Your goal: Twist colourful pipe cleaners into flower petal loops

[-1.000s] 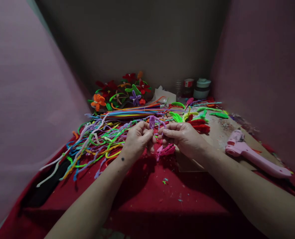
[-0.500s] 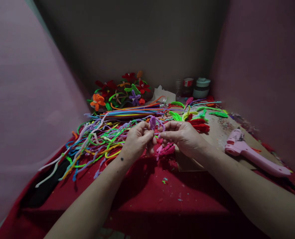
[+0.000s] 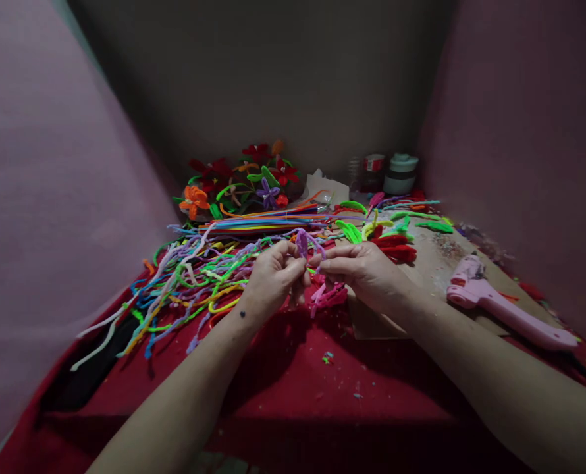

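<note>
Between my two hands is a purple pipe cleaner [image 3: 301, 242], bent into loops that rise above the fingertips. My left hand [image 3: 279, 271] is closed, pinching its base between thumb and forefinger. From the other side, my right hand [image 3: 359, 266] pinches the loop's right part with thumb and fingertips. Just below the hands, pink bent pipe cleaners [image 3: 328, 297] lie on the red cloth. Left of my left hand spreads a tangle of loose coloured pipe cleaners [image 3: 189, 283].
A pink glue gun [image 3: 507, 309] lies at the right on a cardboard sheet [image 3: 434, 263]. Red petal shapes [image 3: 394, 249] lie beyond my right hand. Pipe-cleaner flowers [image 3: 243, 178] stand at the back, behind a bundle of straight pipe cleaners [image 3: 268, 220]. A lidded cup [image 3: 400, 174] stands back right.
My right fingers have straightened slightly and shifted a little on the purple loop, which now leans a bit further left. My left hand keeps its pinch in nearly the same place.
</note>
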A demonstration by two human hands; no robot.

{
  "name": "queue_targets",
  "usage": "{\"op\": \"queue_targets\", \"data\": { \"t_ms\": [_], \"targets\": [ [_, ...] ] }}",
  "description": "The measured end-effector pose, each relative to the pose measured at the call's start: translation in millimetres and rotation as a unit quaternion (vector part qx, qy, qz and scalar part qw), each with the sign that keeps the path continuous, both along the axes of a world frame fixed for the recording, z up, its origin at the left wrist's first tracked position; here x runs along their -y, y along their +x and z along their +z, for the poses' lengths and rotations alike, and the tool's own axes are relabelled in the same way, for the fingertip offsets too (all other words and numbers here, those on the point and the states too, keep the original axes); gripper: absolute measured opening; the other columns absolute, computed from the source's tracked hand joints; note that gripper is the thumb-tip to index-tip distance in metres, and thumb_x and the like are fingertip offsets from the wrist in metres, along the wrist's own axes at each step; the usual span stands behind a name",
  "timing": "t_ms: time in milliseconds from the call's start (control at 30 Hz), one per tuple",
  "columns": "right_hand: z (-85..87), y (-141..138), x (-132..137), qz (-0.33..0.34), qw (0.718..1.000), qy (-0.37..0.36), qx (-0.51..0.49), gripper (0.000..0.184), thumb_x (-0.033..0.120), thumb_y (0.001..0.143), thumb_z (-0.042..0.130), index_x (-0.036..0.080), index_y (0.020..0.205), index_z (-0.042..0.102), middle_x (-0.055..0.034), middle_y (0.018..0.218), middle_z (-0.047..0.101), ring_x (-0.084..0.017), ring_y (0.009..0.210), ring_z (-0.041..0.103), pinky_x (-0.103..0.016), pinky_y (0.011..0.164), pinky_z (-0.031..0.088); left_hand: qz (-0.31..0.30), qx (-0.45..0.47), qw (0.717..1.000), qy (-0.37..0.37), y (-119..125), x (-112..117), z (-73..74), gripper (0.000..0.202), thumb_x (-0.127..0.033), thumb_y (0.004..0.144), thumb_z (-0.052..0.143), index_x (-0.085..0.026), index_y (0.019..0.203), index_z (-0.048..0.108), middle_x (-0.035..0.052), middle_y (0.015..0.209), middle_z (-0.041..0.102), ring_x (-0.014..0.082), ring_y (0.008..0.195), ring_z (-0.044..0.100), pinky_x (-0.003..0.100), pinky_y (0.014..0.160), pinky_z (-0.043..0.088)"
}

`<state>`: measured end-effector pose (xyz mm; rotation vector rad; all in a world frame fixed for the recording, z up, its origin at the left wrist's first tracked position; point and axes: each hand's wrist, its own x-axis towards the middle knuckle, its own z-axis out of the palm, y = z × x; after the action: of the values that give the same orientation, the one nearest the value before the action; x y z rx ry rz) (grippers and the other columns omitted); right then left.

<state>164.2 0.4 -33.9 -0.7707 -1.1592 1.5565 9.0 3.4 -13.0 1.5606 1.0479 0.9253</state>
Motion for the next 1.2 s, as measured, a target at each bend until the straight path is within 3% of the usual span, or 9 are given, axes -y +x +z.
{"op": "queue_targets", "data": {
  "t_ms": [200,333,500,733,933,1200],
  "targets": [
    [3.2,-2.2,2.4,-0.054,0.998,0.013,-0.037,0.011,0.018,0.058,0.07,0.015,0.063,0.06,0.0028,0.055,0.058,-0.008,0.047,0.052,-0.023,0.049,0.043,-0.015,-0.009,1.0,-0.004,3.1,2.5,-2.7,0.013,-0.027,0.077,0.051,-0.02,0.078,0.04,-0.007,0.05,0.056,0.0097,0.03,0.049,0.018,0.029,0.037],
    [5.3,-2.6,4.4,-0.055,0.998,0.019,-0.006,0.01,0.018,0.059,0.068,0.014,0.062,0.06,0.0022,0.053,0.058,-0.009,0.047,0.054,-0.024,0.051,0.046,-0.023,-0.018,1.0,0.003,4.7,3.1,-4.3,0.013,-0.027,0.077,0.051,-0.02,0.076,0.04,-0.0069,0.051,0.056,0.0093,0.03,0.049,0.018,0.028,0.036],
    [7.2,0.5,3.2,-0.009,1.0,-0.008,-0.026,0.008,0.011,0.056,0.063,0.013,0.065,0.063,-0.0003,0.056,0.06,-0.009,0.048,0.054,-0.023,0.051,0.044,-0.01,-0.018,1.0,-0.001,3.7,2.2,-3.6,0.014,-0.028,0.076,0.051,-0.02,0.076,0.04,-0.0066,0.05,0.056,0.0097,0.03,0.049,0.018,0.027,0.035],
    [12.7,8.3,-0.5,0.043,0.996,-0.059,-0.048,0.014,0.019,0.062,0.054,0.012,0.059,0.066,-0.0035,0.054,0.059,-0.01,0.048,0.05,-0.022,0.047,0.04,-0.005,-0.013,1.0,-0.005,2.5,2.7,-1.1,0.015,-0.03,0.076,0.052,-0.02,0.076,0.04,-0.0064,0.049,0.056,0.0096,0.029,0.048,0.019,0.028,0.036],
    [3.4,5.1,-2.8,0.033,0.999,-0.018,-0.012,0.008,0.02,0.063,0.066,0.012,0.065,0.066,0.0004,0.054,0.057,-0.007,0.046,0.048,-0.021,0.046,0.037,-0.009,-0.006,1.0,-0.01,2.2,2.2,-2.3,0.015,-0.029,0.075,0.054,-0.02,0.076,0.041,-0.0065,0.048,0.056,0.0101,0.029,0.049,0.018,0.027,0.035],
    [3.8,1.1,2.9,-0.071,0.992,0.094,0.052,0.016,0.029,0.07,0.064,0.014,0.066,0.063,0.0005,0.058,0.058,-0.009,0.052,0.052,-0.025,0.054,0.041,-0.031,-0.021,0.999,-0.012,4.4,5.5,-3.4,0.011,-0.026,0.078,0.049,-0.019,0.078,0.04,-0.0044,0.052,0.058,0.012,0.033,0.053,0.019,0.027,0.039]
  ]
}}
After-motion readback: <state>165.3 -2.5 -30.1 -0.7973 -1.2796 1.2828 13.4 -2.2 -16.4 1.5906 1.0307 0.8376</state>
